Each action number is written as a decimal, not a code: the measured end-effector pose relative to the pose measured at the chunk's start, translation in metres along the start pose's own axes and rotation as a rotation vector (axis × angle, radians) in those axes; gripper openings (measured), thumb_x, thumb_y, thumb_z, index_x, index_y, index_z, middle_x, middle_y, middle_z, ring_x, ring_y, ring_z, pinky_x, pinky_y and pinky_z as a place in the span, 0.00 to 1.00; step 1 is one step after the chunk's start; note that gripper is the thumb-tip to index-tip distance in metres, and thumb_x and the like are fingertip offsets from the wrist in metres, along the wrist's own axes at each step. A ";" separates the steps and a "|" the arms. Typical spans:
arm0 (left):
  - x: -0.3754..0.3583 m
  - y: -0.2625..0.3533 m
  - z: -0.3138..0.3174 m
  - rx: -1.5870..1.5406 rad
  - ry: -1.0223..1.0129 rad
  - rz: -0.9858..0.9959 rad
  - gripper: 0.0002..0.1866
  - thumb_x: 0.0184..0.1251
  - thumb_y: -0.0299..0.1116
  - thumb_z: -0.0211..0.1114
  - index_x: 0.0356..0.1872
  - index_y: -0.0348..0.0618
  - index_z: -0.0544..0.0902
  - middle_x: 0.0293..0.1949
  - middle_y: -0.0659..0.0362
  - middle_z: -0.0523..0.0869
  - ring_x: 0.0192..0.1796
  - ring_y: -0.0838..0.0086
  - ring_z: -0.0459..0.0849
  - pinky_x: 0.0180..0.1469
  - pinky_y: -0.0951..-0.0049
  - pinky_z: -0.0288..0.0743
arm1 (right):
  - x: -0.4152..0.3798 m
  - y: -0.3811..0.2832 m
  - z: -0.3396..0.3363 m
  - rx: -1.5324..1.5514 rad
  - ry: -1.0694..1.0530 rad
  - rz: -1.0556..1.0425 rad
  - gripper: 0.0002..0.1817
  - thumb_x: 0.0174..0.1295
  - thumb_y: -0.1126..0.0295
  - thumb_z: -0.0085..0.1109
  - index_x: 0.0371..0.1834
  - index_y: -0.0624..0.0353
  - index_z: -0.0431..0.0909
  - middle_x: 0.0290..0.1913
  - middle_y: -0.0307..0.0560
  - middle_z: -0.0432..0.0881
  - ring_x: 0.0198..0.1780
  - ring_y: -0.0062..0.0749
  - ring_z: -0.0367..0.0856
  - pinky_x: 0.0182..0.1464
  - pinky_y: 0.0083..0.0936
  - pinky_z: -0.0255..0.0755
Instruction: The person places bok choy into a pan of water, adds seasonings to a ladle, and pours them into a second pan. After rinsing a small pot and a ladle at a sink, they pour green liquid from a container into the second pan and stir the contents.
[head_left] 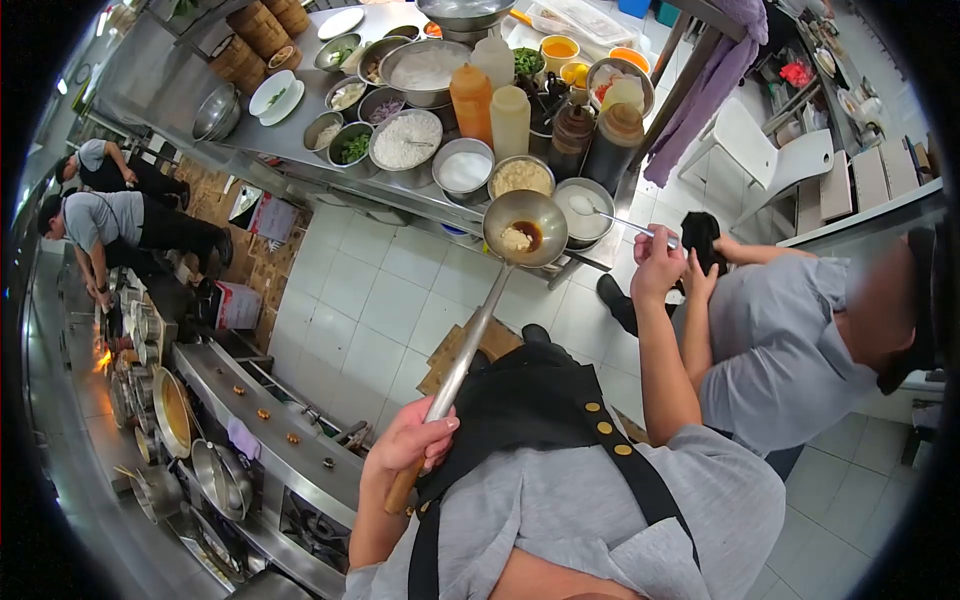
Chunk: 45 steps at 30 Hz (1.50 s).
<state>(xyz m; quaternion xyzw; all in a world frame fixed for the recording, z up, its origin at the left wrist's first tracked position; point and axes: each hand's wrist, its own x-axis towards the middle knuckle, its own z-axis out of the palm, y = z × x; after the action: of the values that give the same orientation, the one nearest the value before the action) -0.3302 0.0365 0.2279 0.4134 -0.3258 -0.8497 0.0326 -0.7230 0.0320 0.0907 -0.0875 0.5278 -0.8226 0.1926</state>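
Observation:
My left hand (418,440) is wrapped round the long handle of a metal ladle (468,350). The ladle's bowl (497,220) hangs over the counter's front edge and holds dark brown liquid with a pale yellowish lump. My right hand (658,262) pinches the handle of a small spoon (622,222), whose tip rests over white grains in a metal bowl (592,240). Just behind the ladle is a bowl of pale tan powder (522,177). Left of it stands a bowl of fine white powder (464,172).
Sauce bottles (510,120) and ingredient bowls (405,140) crowd the counter (290,150). A co-worker (780,340) stands close on the right. Two more people (130,215) are at the left near a flame (104,357). A stove (270,430) with pans lies at lower left.

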 end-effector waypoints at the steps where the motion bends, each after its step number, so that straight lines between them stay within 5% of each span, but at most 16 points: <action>1: 0.001 0.000 0.000 0.008 -0.012 0.010 0.07 0.65 0.30 0.57 0.32 0.43 0.68 0.12 0.65 0.68 0.12 0.81 0.66 0.15 0.80 0.60 | -0.002 -0.003 0.002 0.037 -0.032 -0.012 0.08 0.66 0.70 0.51 0.35 0.64 0.74 0.22 0.44 0.78 0.18 0.18 0.70 0.18 0.13 0.60; 7: 0.003 -0.004 0.005 -0.055 -0.020 0.019 0.06 0.66 0.30 0.56 0.31 0.43 0.69 0.12 0.65 0.68 0.12 0.80 0.65 0.16 0.79 0.61 | -0.033 -0.016 0.024 -0.117 -0.308 -0.056 0.08 0.67 0.71 0.51 0.38 0.65 0.76 0.25 0.45 0.78 0.22 0.19 0.70 0.23 0.14 0.63; 9: 0.000 -0.008 0.006 -0.114 -0.027 0.045 0.06 0.66 0.30 0.56 0.31 0.43 0.68 0.12 0.65 0.67 0.12 0.80 0.65 0.16 0.80 0.60 | -0.036 -0.023 0.037 -0.328 -0.665 -0.607 0.06 0.65 0.75 0.52 0.35 0.66 0.77 0.28 0.46 0.79 0.25 0.21 0.72 0.27 0.15 0.66; 14: -0.019 -0.051 0.011 -0.313 -0.003 0.193 0.05 0.66 0.29 0.55 0.32 0.43 0.68 0.12 0.65 0.67 0.11 0.81 0.64 0.15 0.80 0.58 | -0.002 -0.003 0.148 -0.464 -0.779 -0.757 0.03 0.60 0.77 0.54 0.34 0.64 0.78 0.30 0.50 0.80 0.31 0.44 0.78 0.35 0.27 0.71; 16: -0.035 -0.085 0.024 -0.491 0.003 0.318 0.07 0.67 0.31 0.56 0.31 0.45 0.68 0.11 0.66 0.65 0.11 0.82 0.64 0.15 0.81 0.56 | 0.018 0.054 0.202 -0.856 -0.935 -0.766 0.08 0.64 0.73 0.49 0.37 0.62 0.79 0.33 0.53 0.80 0.34 0.29 0.78 0.37 0.23 0.71; 20: -0.061 -0.168 0.087 -0.755 0.318 0.573 0.09 0.72 0.37 0.52 0.33 0.44 0.68 0.11 0.68 0.64 0.12 0.83 0.63 0.15 0.81 0.56 | 0.059 0.145 0.244 -1.017 -1.376 -1.085 0.24 0.62 0.54 0.48 0.50 0.66 0.72 0.46 0.58 0.76 0.46 0.43 0.74 0.49 0.35 0.67; 23: -0.067 -0.234 0.154 -0.919 0.618 0.848 0.12 0.74 0.41 0.48 0.34 0.45 0.69 0.11 0.67 0.63 0.11 0.82 0.63 0.15 0.80 0.57 | 0.134 0.198 0.272 -0.931 -1.089 -1.770 0.39 0.61 0.40 0.48 0.59 0.69 0.67 0.55 0.61 0.74 0.56 0.53 0.72 0.58 0.44 0.64; 24: -0.068 -0.250 0.177 -1.001 0.731 0.934 0.12 0.75 0.41 0.47 0.33 0.45 0.69 0.10 0.67 0.63 0.11 0.82 0.63 0.15 0.80 0.57 | 0.132 0.198 0.281 -1.053 -1.123 -1.566 0.41 0.59 0.40 0.52 0.62 0.67 0.64 0.60 0.60 0.71 0.60 0.51 0.69 0.61 0.42 0.62; 26: -0.071 -0.280 0.214 -1.143 0.919 1.086 0.14 0.75 0.42 0.46 0.33 0.45 0.69 0.10 0.67 0.63 0.11 0.81 0.64 0.15 0.78 0.59 | -0.023 0.080 0.247 -0.991 -1.417 -0.548 0.31 0.60 0.54 0.58 0.62 0.60 0.66 0.34 0.50 0.81 0.30 0.34 0.78 0.32 0.29 0.71; 27: -0.069 -0.299 0.231 -1.172 0.960 1.116 0.14 0.75 0.42 0.46 0.33 0.45 0.69 0.10 0.67 0.63 0.11 0.81 0.64 0.15 0.78 0.59 | -0.049 0.102 0.229 -0.666 -1.572 -0.364 0.25 0.61 0.63 0.59 0.61 0.57 0.67 0.21 0.39 0.75 0.19 0.19 0.68 0.21 0.18 0.62; 31: -0.090 -0.384 0.299 -1.193 1.579 1.157 0.12 0.73 0.41 0.49 0.33 0.45 0.70 0.11 0.65 0.66 0.11 0.79 0.66 0.15 0.77 0.61 | -0.207 0.083 0.124 -0.698 -2.286 0.124 0.23 0.58 0.77 0.57 0.58 0.57 0.67 0.19 0.34 0.71 0.18 0.15 0.65 0.18 0.15 0.59; 34: -0.108 -0.459 0.341 -1.309 1.820 1.016 0.10 0.72 0.39 0.51 0.32 0.45 0.70 0.11 0.65 0.68 0.11 0.80 0.65 0.15 0.78 0.61 | -0.280 0.086 0.036 -0.834 -2.618 0.401 0.26 0.57 0.78 0.57 0.61 0.58 0.66 0.19 0.37 0.72 0.19 0.18 0.69 0.20 0.16 0.63; 36: -0.114 -0.523 0.359 -1.175 2.149 0.292 0.11 0.68 0.39 0.54 0.36 0.40 0.72 0.17 0.56 0.76 0.18 0.67 0.76 0.22 0.68 0.71 | -0.320 0.066 -0.008 -0.894 -2.829 0.342 0.24 0.56 0.78 0.58 0.58 0.60 0.69 0.19 0.39 0.73 0.19 0.19 0.72 0.21 0.19 0.66; 37: -0.108 -0.558 0.359 -1.175 2.142 0.294 0.11 0.68 0.39 0.54 0.36 0.40 0.72 0.17 0.56 0.76 0.18 0.67 0.76 0.22 0.68 0.71 | -0.335 0.066 -0.026 -0.902 -2.824 0.339 0.24 0.56 0.78 0.58 0.58 0.60 0.69 0.19 0.39 0.73 0.19 0.19 0.72 0.21 0.19 0.66; 39: -0.096 -0.621 0.361 -0.703 2.311 -0.754 0.16 0.63 0.40 0.58 0.40 0.35 0.74 0.29 0.43 0.82 0.34 0.53 0.84 0.38 0.55 0.76 | -0.354 0.067 -0.065 -0.889 -2.972 0.078 0.21 0.56 0.78 0.58 0.55 0.61 0.73 0.20 0.40 0.75 0.20 0.20 0.73 0.23 0.20 0.68; 45: -0.117 -0.682 0.384 -0.845 2.100 -0.912 0.19 0.62 0.38 0.56 0.47 0.31 0.72 0.38 0.37 0.81 0.43 0.45 0.81 0.48 0.50 0.73 | -0.360 0.075 -0.124 -0.905 -2.901 -0.106 0.19 0.55 0.78 0.58 0.52 0.58 0.76 0.20 0.39 0.75 0.19 0.21 0.74 0.22 0.21 0.69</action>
<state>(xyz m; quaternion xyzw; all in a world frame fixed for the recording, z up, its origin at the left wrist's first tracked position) -0.3859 0.8125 0.0833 0.9324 0.3358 -0.0753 0.1105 -0.4219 0.2555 -0.0088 -0.8638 0.0846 0.1921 0.4579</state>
